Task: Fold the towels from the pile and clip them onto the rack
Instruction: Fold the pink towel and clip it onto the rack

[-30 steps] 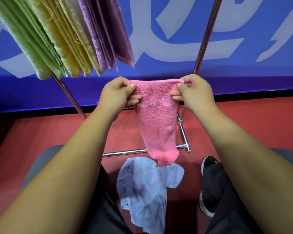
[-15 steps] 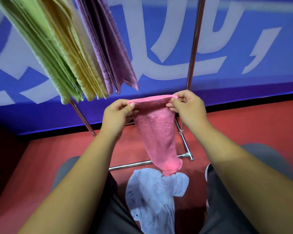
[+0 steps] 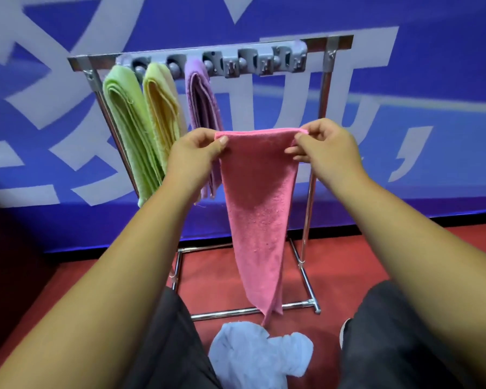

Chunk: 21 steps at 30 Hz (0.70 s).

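Observation:
A folded pink towel (image 3: 260, 209) hangs in a long strip in front of me. My left hand (image 3: 192, 154) pinches its top left corner and my right hand (image 3: 324, 148) pinches its top right corner. Behind it stands a chrome rack (image 3: 310, 192) with a grey clip bar (image 3: 264, 61) across the top. A green towel (image 3: 127, 130), a yellow towel (image 3: 162, 108) and a purple towel (image 3: 201, 108) hang clipped at the bar's left part. The clips at the right hold nothing. A crumpled pale blue towel (image 3: 260, 352) lies on the floor below the pink one.
The rack's base bars (image 3: 236, 313) rest on the red floor (image 3: 404, 248) just ahead of my knees. A blue wall with large white lettering (image 3: 404, 108) stands close behind the rack. My dark shoe (image 3: 345, 332) is at the right of the blue towel.
My view has tilted up, so the rack's top bar and clips now show. Both hands have spread the pink towel's top edge wider and raised it a little.

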{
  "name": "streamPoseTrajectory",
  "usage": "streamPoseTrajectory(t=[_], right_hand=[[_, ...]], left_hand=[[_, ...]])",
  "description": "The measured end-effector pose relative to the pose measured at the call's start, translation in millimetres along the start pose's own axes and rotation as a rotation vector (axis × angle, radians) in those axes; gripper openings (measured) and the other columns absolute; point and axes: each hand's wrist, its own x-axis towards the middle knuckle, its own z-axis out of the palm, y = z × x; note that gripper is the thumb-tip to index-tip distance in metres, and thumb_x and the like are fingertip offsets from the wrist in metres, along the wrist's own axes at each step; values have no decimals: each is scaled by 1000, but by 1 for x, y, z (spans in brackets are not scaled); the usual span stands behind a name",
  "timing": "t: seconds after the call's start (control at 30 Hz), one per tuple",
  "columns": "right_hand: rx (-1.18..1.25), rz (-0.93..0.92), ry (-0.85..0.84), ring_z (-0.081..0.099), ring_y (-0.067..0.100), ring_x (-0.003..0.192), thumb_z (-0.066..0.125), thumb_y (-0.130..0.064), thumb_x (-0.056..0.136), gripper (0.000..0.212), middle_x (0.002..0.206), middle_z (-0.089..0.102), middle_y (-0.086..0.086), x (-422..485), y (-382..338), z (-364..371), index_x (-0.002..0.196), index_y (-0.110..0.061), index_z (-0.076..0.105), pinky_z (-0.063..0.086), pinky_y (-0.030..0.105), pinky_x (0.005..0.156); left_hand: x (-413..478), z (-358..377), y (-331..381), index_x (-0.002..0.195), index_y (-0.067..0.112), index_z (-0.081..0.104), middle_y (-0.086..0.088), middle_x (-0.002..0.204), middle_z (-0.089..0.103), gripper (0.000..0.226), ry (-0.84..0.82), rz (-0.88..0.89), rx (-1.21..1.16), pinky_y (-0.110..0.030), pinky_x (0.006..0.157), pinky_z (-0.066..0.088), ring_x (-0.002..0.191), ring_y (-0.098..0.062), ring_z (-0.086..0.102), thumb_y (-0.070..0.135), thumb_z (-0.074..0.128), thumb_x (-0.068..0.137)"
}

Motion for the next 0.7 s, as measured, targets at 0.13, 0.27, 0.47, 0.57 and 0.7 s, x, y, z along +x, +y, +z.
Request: streamPoseTrajectory(t=[0.13, 0.27, 0.47, 0.57, 0.7], right_hand=[[-9, -74, 21, 82, 22, 82, 63, -10, 104, 13, 84, 76, 8, 0, -21, -2, 94, -17, 64, 66, 34, 77], [-110, -18, -13, 82, 23, 84, 63, -8, 104, 14, 86, 78, 12, -4, -6, 1, 94, -17, 66, 66, 39, 80], [-114, -14, -44, 83, 17, 82, 63, -5, 105, 18, 90, 79, 15, -4, -1, 3, 93, -18, 65, 66, 38, 81], [-114, -8, -29, 82, 19, 82, 64, -4, 104, 19, 88, 79, 12, -1, -2, 4, 92, -19, 67, 67, 41, 83], [-186, -39, 8, 78, 11, 67, 68, -9, 103, 14, 80, 77, 7, -2, -8, -4, 94, -20, 70, 66, 33, 66]], left_hand=[[3, -7, 19, 94, 15, 80, -16, 98, 81, 5, 22, 98, -59, -36, 88, 59, 91, -21, 73, 19, 76, 95], [-8, -4, 0, 88, 21, 74, -1, 76, 77, 9, 61, 128, 322, -37, 65, 54, 63, -21, 70, 27, 73, 94], [-1, -6, -2, 76, 21, 69, 0, 70, 71, 20, 146, 75, 240, -43, 76, 61, 64, -15, 66, 20, 72, 96], [4, -5, -2, 79, 21, 73, 3, 73, 70, 13, 126, 79, 210, -40, 77, 57, 69, -12, 61, 22, 74, 93], [3, -6, 1, 91, 17, 79, 4, 82, 74, 6, 93, 68, 125, -28, 76, 51, 75, -7, 62, 16, 75, 96]])
